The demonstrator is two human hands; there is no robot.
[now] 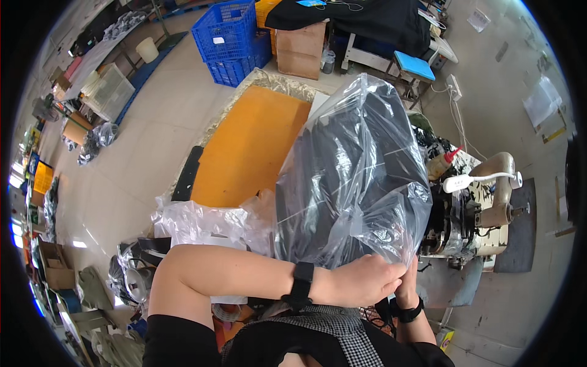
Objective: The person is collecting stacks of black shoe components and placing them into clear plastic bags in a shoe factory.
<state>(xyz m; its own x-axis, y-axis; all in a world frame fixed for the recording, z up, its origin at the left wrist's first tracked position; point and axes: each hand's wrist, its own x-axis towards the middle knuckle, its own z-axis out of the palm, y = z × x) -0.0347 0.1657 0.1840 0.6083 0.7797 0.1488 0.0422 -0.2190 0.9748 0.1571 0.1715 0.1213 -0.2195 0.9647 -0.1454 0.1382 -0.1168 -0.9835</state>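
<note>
Left hand (361,280), wrist banded by a black watch, is closed in a fist around the gathered neck of a large clear plastic bag (354,171); the forearm crosses the lower part of the view from the person's left. Right hand (408,282) sits just beside it, mostly hidden behind the left hand and the bag's neck, fingers curled against the same bunched plastic; how firmly it grips cannot be told.

Bag: filled with dark folded fabric, held upright, its long axis running up and away from the hands toward the far edge of the work surface. Its bulk lies directly above and beyond both hands; the pinched neck is its lowest point, in contact with the left fist. The left hand covers more of the neck and is the nearer of the two in view.

Orange table top (251,147): left of the bag, bare across its middle.

Sewing machine (489,202): cream-coloured, right of the bag, close beside it.

Crumpled clear plastic (202,223): heaped at the near table edge, just left of the bag's lower part.
</note>
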